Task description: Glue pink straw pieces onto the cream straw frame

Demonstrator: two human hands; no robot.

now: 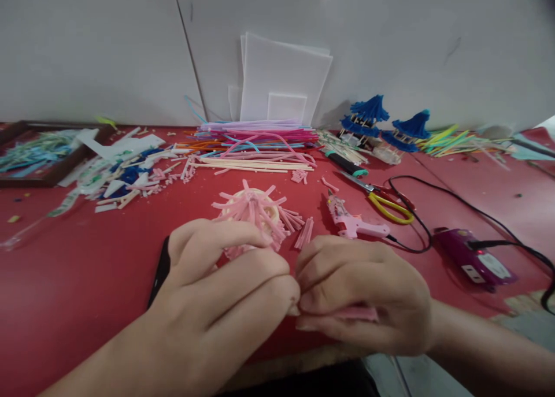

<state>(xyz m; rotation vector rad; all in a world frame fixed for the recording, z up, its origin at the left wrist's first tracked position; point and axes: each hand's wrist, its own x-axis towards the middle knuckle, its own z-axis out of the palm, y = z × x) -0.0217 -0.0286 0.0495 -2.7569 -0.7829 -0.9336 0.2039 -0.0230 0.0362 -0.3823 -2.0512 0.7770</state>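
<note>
My right hand (364,296) is closed around a short pink stick (358,313), whose end sticks out below the fingers. My left hand (234,293) meets it at the fingertips, its fingers bent together; what they pinch is hidden. Just beyond my left hand stands a pink umbrella-like piece (252,205) of radiating strips over a cream round part, partly covered by the fingers. Short cut pink pieces (305,233) lie to its right. A pink glue gun (353,222) rests on the red table beyond my right hand.
Yellow-handled scissors (390,207) and a purple power box (474,258) with a black cable are at right. Coloured stems (260,137), blue roofed models (366,117) and white sheets (281,73) stand at the back. Scraps (130,177), a frame (47,180) and a dark flat object (161,273) are leftward.
</note>
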